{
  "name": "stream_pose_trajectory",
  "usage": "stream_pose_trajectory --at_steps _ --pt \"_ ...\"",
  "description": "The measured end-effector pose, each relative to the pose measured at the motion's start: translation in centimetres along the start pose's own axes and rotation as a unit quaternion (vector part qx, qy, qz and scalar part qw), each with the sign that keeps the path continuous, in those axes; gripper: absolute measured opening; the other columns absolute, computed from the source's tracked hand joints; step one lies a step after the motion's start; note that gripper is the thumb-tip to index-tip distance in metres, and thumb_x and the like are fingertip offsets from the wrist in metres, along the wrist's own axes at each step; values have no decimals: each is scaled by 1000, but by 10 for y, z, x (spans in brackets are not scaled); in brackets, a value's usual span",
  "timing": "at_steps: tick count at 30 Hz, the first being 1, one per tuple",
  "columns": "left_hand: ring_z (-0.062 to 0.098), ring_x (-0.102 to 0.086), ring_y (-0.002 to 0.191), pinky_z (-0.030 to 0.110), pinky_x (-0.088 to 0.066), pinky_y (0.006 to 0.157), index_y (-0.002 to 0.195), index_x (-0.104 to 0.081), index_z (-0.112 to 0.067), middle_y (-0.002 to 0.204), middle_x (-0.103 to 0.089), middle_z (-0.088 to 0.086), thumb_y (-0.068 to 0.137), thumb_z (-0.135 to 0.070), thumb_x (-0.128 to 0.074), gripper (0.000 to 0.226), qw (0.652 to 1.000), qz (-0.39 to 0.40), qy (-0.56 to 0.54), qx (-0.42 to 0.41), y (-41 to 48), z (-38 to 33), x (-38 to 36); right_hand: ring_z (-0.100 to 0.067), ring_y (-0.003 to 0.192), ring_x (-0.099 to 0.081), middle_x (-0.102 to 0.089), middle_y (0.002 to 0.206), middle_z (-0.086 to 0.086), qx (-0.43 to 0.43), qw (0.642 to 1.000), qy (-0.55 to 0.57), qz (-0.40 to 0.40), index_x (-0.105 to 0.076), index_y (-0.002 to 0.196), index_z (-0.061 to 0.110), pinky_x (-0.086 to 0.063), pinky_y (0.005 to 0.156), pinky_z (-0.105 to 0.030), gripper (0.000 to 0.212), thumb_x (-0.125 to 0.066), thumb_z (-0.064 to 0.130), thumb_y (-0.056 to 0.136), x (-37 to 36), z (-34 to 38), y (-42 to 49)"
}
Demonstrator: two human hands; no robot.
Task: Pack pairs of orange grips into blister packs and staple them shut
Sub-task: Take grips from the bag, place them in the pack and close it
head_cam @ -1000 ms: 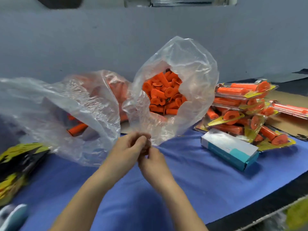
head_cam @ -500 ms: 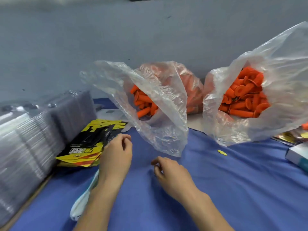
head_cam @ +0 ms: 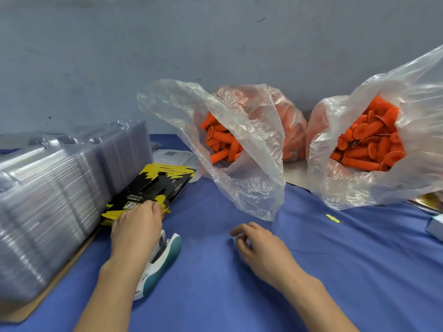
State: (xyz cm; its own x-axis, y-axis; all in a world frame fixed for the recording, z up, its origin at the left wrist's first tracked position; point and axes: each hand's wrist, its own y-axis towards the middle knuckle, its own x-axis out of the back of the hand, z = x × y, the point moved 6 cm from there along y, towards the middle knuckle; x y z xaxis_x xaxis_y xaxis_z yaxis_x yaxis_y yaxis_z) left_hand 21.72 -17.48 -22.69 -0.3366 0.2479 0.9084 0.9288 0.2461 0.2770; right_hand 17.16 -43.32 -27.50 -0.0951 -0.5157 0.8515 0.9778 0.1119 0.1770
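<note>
The left hand (head_cam: pixel 136 226) lay on the near end of the card stack (head_cam: pixel 155 185), left of centre, its long axis running toward upper right; pinching or just touching, unclear. The right hand (head_cam: pixel 261 248), loosely curled and empty, hovered farther off.

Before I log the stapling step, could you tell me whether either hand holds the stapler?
No, the stapler lies on the blue cloth while the left hand touches the printed cards and the right hand holds nothing.
</note>
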Motion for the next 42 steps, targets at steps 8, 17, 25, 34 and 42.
stream_pose_trajectory --at_steps 8,17,25,34,42 --pt "32 -48 124 42 -37 103 130 -60 -11 132 -58 12 101 -36 -45 41 997 -41 -58 -41 -1 -12 18 -2 95 -53 -51 107 22 5 1000 20 18 -55 120 39 -45 82 -23 26 -37 34 102 0 -6 -6" --pt "40 -45 125 46 -37 102 129 -54 -4 132 -54 23 100 -24 -44 37 973 -125 192 -18 71 36 132 -13 105 -55 -54 118 20 -57 998 -24 24 -52 119 41 -42 79 -31 29 -31 33 100 -7 2 8" --pt "37 -50 118 46 -46 97 126 -56 -15 132 -50 17 100 -42 -42 40 979 10 201 -18 90 68 154 -22 104 -56 -59 120 14 -47 999 11 -26 -53 117 36 -45 81 -34 28 -33 31 100 -10 51 16" --pt "31 -58 112 33 -43 83 140 -48 -15 139 -54 13 99 -46 -47 51 974 116 185 -53 78 70 171 -6 94 -58 -52 123 21 151 961 218 -79 -50 132 41 -49 86 -35 34 -42 30 101 5 195 11" --pt "29 -58 115 34 -45 85 145 -42 -18 146 -49 9 102 -37 -44 47 979 132 146 -59 75 76 176 -19 146 -23 -11 164 1 214 953 216 -2 -10 157 12 -26 114 -29 67 -42 24 100 -36 313 45"
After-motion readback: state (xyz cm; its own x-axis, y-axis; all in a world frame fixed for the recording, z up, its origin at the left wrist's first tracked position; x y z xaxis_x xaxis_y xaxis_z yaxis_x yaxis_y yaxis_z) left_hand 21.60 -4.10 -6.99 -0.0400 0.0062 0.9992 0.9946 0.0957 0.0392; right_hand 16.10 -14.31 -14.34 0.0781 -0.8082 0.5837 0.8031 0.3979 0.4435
